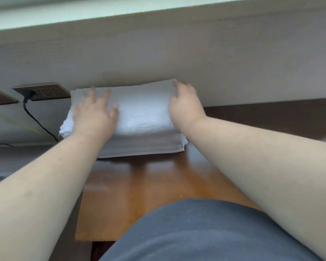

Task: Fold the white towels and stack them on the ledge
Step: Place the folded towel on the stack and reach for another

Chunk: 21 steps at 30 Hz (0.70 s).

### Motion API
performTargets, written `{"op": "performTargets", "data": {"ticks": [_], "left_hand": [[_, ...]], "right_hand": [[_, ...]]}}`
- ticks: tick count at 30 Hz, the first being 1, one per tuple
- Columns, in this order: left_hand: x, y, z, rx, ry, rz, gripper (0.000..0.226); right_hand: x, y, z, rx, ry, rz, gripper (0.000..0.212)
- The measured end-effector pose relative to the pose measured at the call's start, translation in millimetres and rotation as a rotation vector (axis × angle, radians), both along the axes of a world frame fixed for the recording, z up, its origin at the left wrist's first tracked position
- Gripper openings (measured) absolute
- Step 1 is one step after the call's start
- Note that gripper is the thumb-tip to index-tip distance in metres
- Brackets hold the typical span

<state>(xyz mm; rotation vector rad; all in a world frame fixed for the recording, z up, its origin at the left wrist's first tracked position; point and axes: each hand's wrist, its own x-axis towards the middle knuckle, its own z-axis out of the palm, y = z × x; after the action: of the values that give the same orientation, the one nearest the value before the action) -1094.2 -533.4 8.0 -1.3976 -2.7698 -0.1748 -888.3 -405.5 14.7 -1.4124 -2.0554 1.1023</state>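
Note:
A stack of folded white towels [143, 119] lies on a wooden ledge [139, 185], pushed against the grey wall. My left hand [95, 112] lies flat on the left part of the top towel with its fingers spread. My right hand [184, 102] rests against the stack's right end, fingers reaching to the far right corner. A loose bit of towel bulges out at the stack's left side [66, 127].
A dark power socket [41, 91] with a black cable plugged in sits on the wall to the left, next to a second plate [0, 97] with a yellow tag. A dark surface [271, 113] extends to the right. My grey shirt [196, 232] fills the bottom.

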Motion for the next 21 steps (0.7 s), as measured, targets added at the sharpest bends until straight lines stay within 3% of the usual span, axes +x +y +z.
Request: {"op": "performTargets", "data": {"ticks": [2,5,7,9,13,21], "left_hand": [[21,9,-6,-0.041,-0.025,-0.140,0.061],[22,7,-15,-0.193,-0.057,-0.053,0.072],[10,2,-15,-0.237,-0.099,0.082,0.082],[-1,-1,-11,-0.263,-0.132,0.142,0.088],[2,-1,1,-0.313,-0.147,0.150,0.082],[75,43,69,0.003,-0.027,-0.242,0.059]], "right_hand": [[-16,-8,5,0.312,-0.143,0.268,0.054],[-28,-5,-2,0.305,-0.474,0.466,0.064],[-25,7,-9,0.180,-0.593,0.454,0.073],[-19,16,-11,0.100,-0.591,0.426,0.077],[-3,18,-3,0.134,-0.536,0.381,0.075],[120,67,65,0.223,-0.563,0.062,0.069]]}}
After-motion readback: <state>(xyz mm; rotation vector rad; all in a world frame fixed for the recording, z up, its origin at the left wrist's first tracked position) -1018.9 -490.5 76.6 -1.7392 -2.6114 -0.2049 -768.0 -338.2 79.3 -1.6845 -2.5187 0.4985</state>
